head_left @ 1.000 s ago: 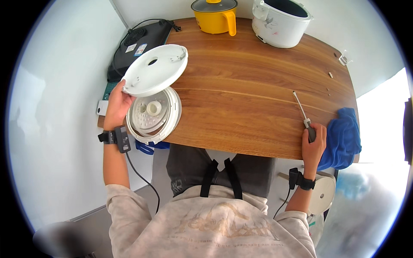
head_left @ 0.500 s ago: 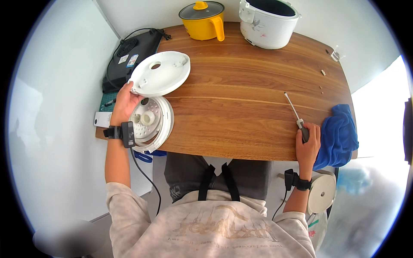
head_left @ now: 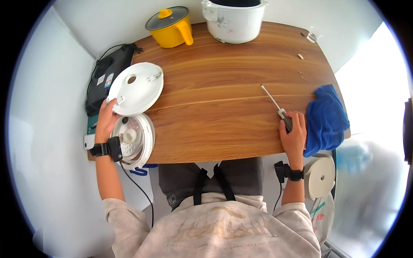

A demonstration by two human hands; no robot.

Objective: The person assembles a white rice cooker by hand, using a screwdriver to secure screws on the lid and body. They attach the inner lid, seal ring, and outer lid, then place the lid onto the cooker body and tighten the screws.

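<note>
My left hand (head_left: 106, 119) grips the near-left rim of a round white plastic lid shell (head_left: 137, 95), which has a hole through it and small fittings at its edge. Just nearer to me lies a white disc-shaped lid part (head_left: 148, 139) with small holes and a raised round boss, partly hidden by my wrist. At the right, my right hand (head_left: 295, 132) has its fingers round the grey handle of a screwdriver (head_left: 272, 98). Its metal shaft points away and to the left, low over the wooden table (head_left: 206, 112).
A blue cloth (head_left: 327, 120) lies right of my right hand. Along the back stand a yellow pot (head_left: 170, 34) with a glass lid and a white rice cooker body (head_left: 236, 23). A black appliance (head_left: 112, 71) with a cord sits far left. Small loose bits (head_left: 300, 56) lie far right.
The whole view has turned, so the table and things sit further left in the picture. The lid shell looks slightly more tilted in my left hand. My right hand still holds the screwdriver.
</note>
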